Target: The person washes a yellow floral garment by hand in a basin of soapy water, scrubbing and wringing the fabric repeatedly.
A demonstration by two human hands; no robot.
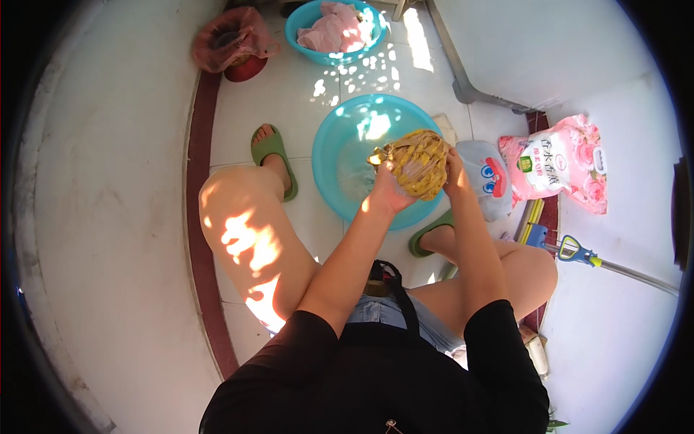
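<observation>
A bunched, wet-looking yellow patterned cloth (417, 164) is held up between both hands, above the right part of a turquoise plastic basin (323, 157). The basin holds water with some suds (355, 168). My left hand (391, 190) grips the cloth from its lower left side, with the fingers partly hidden. At the right edge of the cloth, my right hand (454, 169) holds it, its fingertips tucked behind the folds.
Another turquoise basin (295, 46) with pink cloth (336, 30) stands farther off, beside a red bowl (245, 69) under a pink plastic bag (230, 38). To the right are a grey plastic bag (482, 179), a pink detergent bag (556, 163) and a mop (577, 251). Green slippers (271, 144) flank the near basin.
</observation>
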